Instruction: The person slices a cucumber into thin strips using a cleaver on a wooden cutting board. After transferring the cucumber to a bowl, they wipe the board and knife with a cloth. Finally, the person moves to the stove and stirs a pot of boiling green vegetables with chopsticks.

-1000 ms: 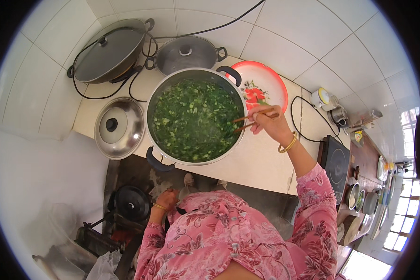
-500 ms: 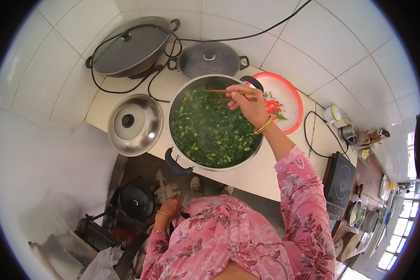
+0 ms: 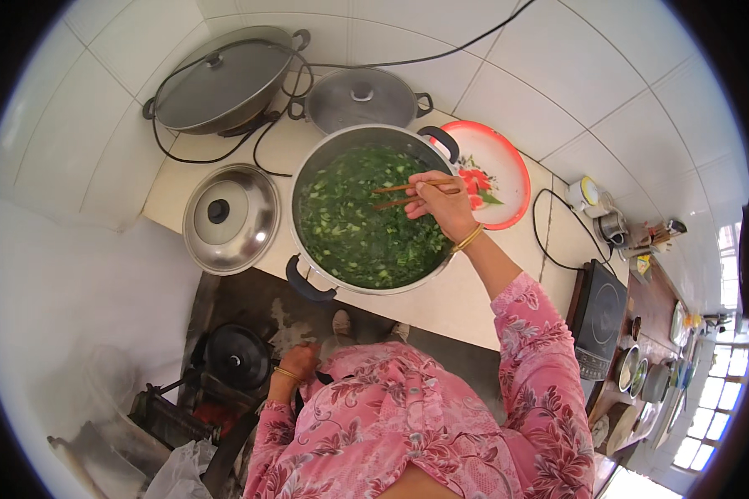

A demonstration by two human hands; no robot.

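Observation:
My right hand is closed around a pair of wooden chopsticks. Their tips reach into chopped green leaves in liquid, which fill a large metal pot with black handles. Low at my left side hangs my left hand, near my pink flowered top; its fingers are too small and hidden to read. A metal lid with a glass centre lies on the counter left of the pot. Behind the pot's right side is a white plate with a red rim, with red and green on it.
At the back stand a large lidded electric pan and a smaller lidded pan, with a black cord running along the wall. An induction cooker is at the right. Below left sits a dark round lid.
My right hand and the chopsticks have moved down and toward me over the pot. The greens have shifted, with more liquid showing. The whole view has shifted slightly.

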